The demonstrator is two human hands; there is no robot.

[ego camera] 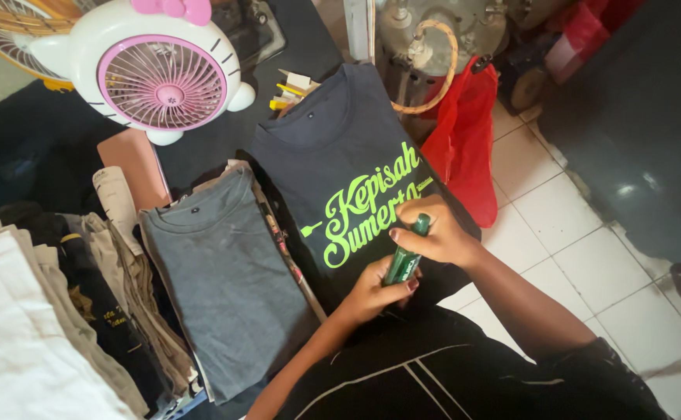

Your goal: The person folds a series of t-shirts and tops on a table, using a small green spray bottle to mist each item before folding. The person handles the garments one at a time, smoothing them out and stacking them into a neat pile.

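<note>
Holding a slim green tube (403,260) between both hands, I have it just above the lower edge of the dark navy T-shirt (340,148) laid flat in front of me. My left hand (373,292) cups the lower end of the tube from underneath, fingers curled shut around it; my right hand (434,232) closes over the top end, thumb and forefinger pinched at what looks like the cap. To my eye I am at the stage of opening or twisting that cap, so the next move calls for a firm lower grip and a small turn above, kept clear of the cloth.

The tube is smooth, glossy plastic, cylindrical and narrow. Under my hands the navy shirt is soft matte cotton with raised-looking script lettering in bright lime across the chest. Just left of my left hand lies a folded grey T-shirt (228,272), heathered and slightly creased, on top of a stack of folded clothes (84,295) in tan, white and dark tones. Beyond my hands stands a round white and pink fan (161,78) with a ribbed grille. Right of my right hand hangs a crinkled red plastic bag (465,140) over pale square floor tiles (582,264).
</note>
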